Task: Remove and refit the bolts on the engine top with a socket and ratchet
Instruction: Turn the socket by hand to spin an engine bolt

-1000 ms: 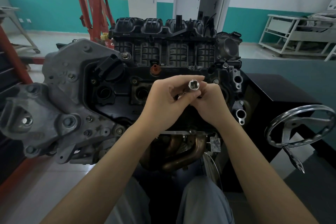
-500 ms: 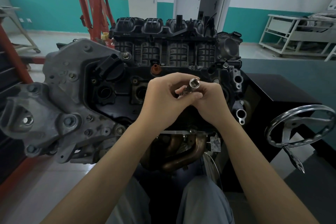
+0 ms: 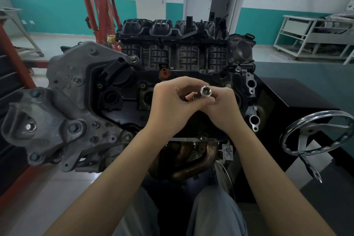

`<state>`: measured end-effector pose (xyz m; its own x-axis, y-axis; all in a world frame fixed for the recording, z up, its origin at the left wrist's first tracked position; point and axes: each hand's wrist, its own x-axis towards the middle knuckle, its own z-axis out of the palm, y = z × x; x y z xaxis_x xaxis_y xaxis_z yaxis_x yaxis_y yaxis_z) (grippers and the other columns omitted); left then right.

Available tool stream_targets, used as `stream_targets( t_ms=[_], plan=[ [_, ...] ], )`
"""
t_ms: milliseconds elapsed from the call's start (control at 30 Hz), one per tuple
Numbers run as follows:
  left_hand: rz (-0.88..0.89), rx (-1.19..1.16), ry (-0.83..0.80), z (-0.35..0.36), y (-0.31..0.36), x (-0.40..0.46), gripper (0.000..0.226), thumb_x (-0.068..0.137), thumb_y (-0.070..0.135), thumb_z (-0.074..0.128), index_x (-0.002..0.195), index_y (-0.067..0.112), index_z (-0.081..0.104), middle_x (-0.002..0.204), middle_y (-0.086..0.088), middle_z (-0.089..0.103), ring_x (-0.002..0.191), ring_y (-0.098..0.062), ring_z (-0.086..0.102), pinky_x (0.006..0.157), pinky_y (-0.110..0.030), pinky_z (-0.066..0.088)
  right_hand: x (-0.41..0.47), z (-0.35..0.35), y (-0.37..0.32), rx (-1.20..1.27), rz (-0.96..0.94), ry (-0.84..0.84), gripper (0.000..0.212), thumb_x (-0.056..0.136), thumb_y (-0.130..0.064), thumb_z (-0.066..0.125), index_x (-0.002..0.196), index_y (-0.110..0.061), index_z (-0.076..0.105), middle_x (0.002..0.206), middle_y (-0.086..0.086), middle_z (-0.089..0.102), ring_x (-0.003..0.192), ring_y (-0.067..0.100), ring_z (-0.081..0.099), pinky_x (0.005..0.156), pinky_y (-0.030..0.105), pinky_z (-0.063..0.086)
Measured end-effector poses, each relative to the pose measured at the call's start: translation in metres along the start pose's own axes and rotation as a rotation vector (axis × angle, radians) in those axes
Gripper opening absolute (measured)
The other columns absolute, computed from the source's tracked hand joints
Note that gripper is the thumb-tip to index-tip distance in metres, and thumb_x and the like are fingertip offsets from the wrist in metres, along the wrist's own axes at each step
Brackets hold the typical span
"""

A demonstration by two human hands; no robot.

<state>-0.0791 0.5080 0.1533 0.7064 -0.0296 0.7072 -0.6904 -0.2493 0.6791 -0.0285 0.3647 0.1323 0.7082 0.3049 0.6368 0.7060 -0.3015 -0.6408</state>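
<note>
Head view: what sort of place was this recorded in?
Most likely an automotive workshop or training shop. A bare engine sits on a stand with a handwheel, a red hoist stands behind it, and white metal racks line the wall.

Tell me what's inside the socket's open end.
The socket, held by the left hand and right hand, shows only a shiny hollow; any bolt inside is not discernible.

One small pale stamped code sits on the ribbed black plastic intake manifold (image 3: 173, 33), at about eleven o'clock from the hands, but its characters are too tiny to make out.
</note>
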Motion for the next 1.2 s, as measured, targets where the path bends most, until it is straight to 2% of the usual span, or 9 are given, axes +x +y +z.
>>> stream_targets(
  t_ms=[133,267,467,633,700,833,933,1100,1200],
  plan=[
    [0.013,0.028,-0.003,0.0004,-0.0003,0.0006,0.025,0.078,0.003,0.075,0.098,0.017,0.071,0.09,0.007,0.072,0.088,-0.005,0.069,0.082,-0.027,0.056,-0.0009,-0.0001,-0.0023,0.023,-0.027,-0.043,0.024,0.083,-0.003,0.071,0.103,-0.016,0.07,0.094,-0.008,0.072,0.093,0.003,0.067,0.083,0.019,0.051],
    [-0.018,-0.06,-0.141,-0.0034,0.0015,0.002,0.031,0.08,-0.004,0.071,0.106,0.014,0.069,0.098,-0.002,0.072,0.096,-0.012,0.069,0.088,-0.033,0.055,-0.001,0.0,-0.0011,-0.01,-0.018,-0.039,0.027,0.08,-0.002,0.067,0.095,-0.024,0.067,0.079,-0.027,0.064,0.081,-0.012,0.063,0.072,0.006,0.044],
    [0.087,0.246,0.051,0.0005,0.0018,0.0003,0.018,0.073,0.011,0.081,0.09,0.015,0.075,0.084,0.013,0.069,0.084,-0.002,0.066,0.076,-0.015,0.052,0.001,0.0005,0.0019,0.016,-0.008,0.001,0.013,0.078,-0.002,0.075,0.09,-0.004,0.074,0.087,0.005,0.074,0.085,0.015,0.07,0.079,0.033,0.056],
    [0.019,0.033,-0.042,-0.0005,0.0012,-0.0002,0.029,0.077,-0.002,0.073,0.099,0.016,0.071,0.091,0.007,0.071,0.09,-0.006,0.069,0.084,-0.024,0.054,-0.0012,-0.0007,-0.0014,0.035,-0.021,-0.065,0.029,0.083,0.002,0.068,0.101,-0.02,0.068,0.092,-0.015,0.068,0.091,-0.006,0.065,0.08,0.009,0.046],
    [0.005,-0.043,-0.077,-0.0023,0.0015,0.0011,0.033,0.076,-0.004,0.074,0.101,0.017,0.069,0.093,0.003,0.072,0.093,-0.011,0.07,0.086,-0.031,0.055,-0.0003,-0.001,0.0001,0.03,-0.014,-0.043,0.027,0.08,0.003,0.07,0.095,-0.019,0.07,0.088,-0.013,0.069,0.086,-0.004,0.066,0.078,0.011,0.047],
    [0.042,0.129,0.003,-0.0001,0.001,-0.0001,0.027,0.07,0.012,0.083,0.093,0.023,0.072,0.086,0.017,0.07,0.085,0.001,0.067,0.077,-0.013,0.051,0.0002,0.0,0.0032,0.002,-0.023,0.008,0.017,0.076,0.002,0.074,0.089,-0.009,0.074,0.085,0.0,0.073,0.083,0.009,0.07,0.077,0.024,0.054],
    [0.083,0.177,0.04,0.0028,0.0017,0.0001,0.022,0.075,0.009,0.078,0.095,0.019,0.074,0.085,0.02,0.067,0.085,0.004,0.066,0.076,-0.009,0.049,-0.0002,-0.0003,0.0007,0.03,-0.055,0.001,0.022,0.078,0.0,0.074,0.096,-0.013,0.072,0.09,-0.006,0.072,0.089,0.006,0.069,0.08,0.02,0.052],
    [-0.018,-0.098,-0.069,0.0009,0.0029,0.0019,0.031,0.08,-0.001,0.069,0.106,0.016,0.068,0.097,-0.001,0.073,0.096,-0.016,0.07,0.088,-0.035,0.055,-0.0014,-0.0005,-0.0012,0.075,-0.017,-0.024,0.034,0.08,0.003,0.068,0.097,-0.027,0.066,0.081,-0.027,0.068,0.084,-0.006,0.066,0.075,0.009,0.047],
    [0.007,0.058,-0.059,0.0001,0.0031,0.0028,0.029,0.074,0.004,0.078,0.101,0.014,0.072,0.094,0.004,0.072,0.092,-0.006,0.068,0.085,-0.028,0.055,-0.0002,-0.0002,0.0018,0.018,-0.023,0.022,0.024,0.078,0.004,0.071,0.09,-0.017,0.072,0.082,-0.012,0.071,0.081,0.003,0.068,0.073,0.018,0.052]
  ],
)
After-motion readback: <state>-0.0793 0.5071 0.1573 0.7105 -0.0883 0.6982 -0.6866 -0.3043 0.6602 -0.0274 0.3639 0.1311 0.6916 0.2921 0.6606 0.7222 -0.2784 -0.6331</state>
